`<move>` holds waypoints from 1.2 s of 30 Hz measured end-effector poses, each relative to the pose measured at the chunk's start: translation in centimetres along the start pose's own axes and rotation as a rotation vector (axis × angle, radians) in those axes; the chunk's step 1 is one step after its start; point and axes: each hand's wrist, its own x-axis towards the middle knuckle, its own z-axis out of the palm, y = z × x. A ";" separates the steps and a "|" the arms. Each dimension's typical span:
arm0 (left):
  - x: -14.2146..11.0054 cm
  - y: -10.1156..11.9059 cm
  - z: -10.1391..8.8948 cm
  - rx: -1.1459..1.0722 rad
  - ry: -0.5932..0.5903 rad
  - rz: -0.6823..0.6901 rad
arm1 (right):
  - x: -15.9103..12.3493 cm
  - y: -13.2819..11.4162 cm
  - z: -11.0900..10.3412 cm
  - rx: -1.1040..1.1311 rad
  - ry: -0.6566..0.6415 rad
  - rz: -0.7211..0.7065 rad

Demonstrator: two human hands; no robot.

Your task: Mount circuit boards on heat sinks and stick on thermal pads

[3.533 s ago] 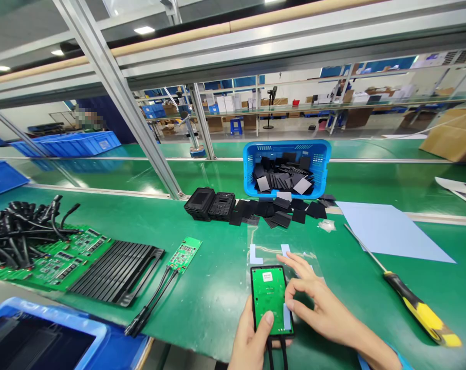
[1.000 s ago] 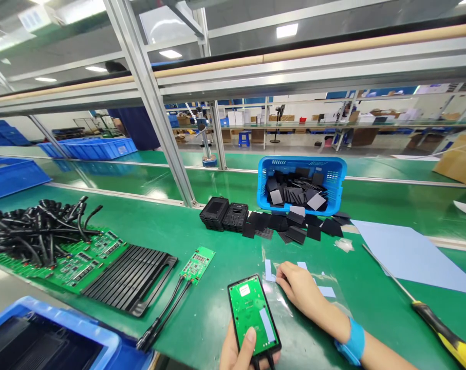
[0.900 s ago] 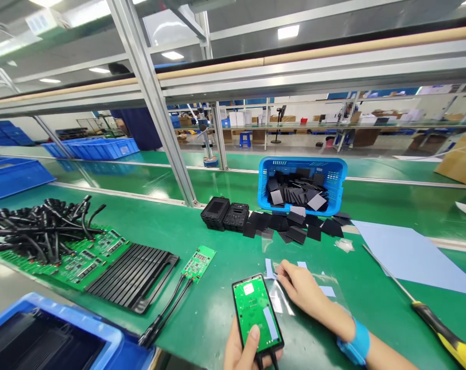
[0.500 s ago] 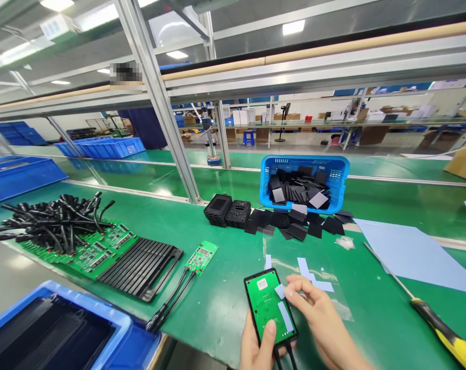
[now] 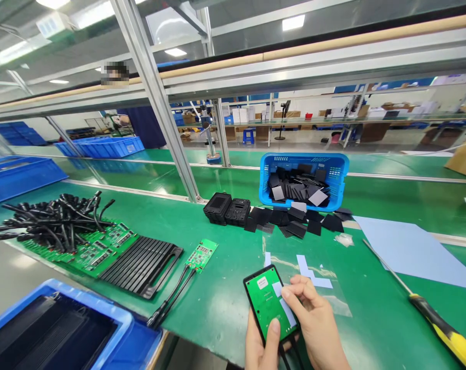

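My left hand (image 5: 264, 345) holds a black plastic case with a green circuit board (image 5: 265, 307) in it, thumb across the board's lower part. Two black cables hang from the case's lower end. A white label (image 5: 262, 282) sits near the top of the board. My right hand (image 5: 318, 324) pinches at the board's right edge, its fingertips on a small pale blue strip (image 5: 276, 289). Just below lies a longer pale blue strip (image 5: 288, 311), flat on the board. More pale blue strips (image 5: 320, 282) rest on a clear film behind my right hand.
A blue basket (image 5: 264, 180) of black plates stands at the back, with loose plates before it. Black case parts (image 5: 217, 208) are stacked beside these. Cabled boards (image 5: 94, 252) and another board (image 5: 202, 255) lie left; a screwdriver (image 5: 421, 304) and a pale blue sheet (image 5: 413, 246) lie right.
The small strip has gone from tilted at the board's edge to lying against the board's surface. My right fingers have moved slightly left and down onto it.
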 end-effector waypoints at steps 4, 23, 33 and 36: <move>0.0 -0.2 -0.1 0.041 0.002 0.019 | 0.2 0.6 0.0 -0.067 -0.005 -0.103; 1.4 3.3 -0.1 0.048 -0.113 -0.152 | 7.9 -0.5 -10.7 -0.699 -0.227 -0.287; 0.9 5.7 -0.2 -0.032 -0.043 -0.172 | 10.9 0.9 -9.1 -0.972 -0.366 -0.362; 0.8 7.0 -0.7 -0.048 0.014 -0.149 | 11.5 0.7 -8.5 -1.043 -0.387 -0.367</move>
